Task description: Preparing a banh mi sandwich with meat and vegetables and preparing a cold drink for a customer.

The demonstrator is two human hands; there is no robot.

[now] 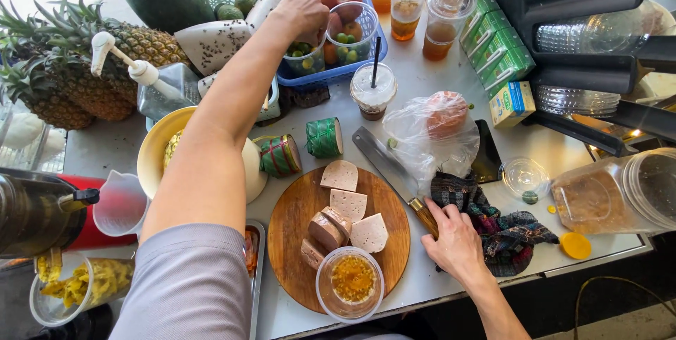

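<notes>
My left hand (303, 16) reaches far across the counter to a blue basket (331, 77), its fingers curled over the rim of a clear cup of small green fruits (305, 59). A second such cup (351, 30) stands beside it among apples. My right hand (458, 241) rests flat with its fingers apart on a dark plaid cloth (507, 231), the thumb next to the wooden handle of a big knife (386, 162). Before me a round wooden board (292, 231) carries pale sausage slices (348, 205) and a clear cup of yellow pulp (352, 280).
Two green-wrapped rolls (324, 137) lie behind the board. A clear bag with a round fruit (445, 116), a lidded iced drink (373, 90), green cartons (496, 47), pineapples (84, 79), a yellow bowl (150, 160) and a large plastic jar (612, 195) crowd the counter.
</notes>
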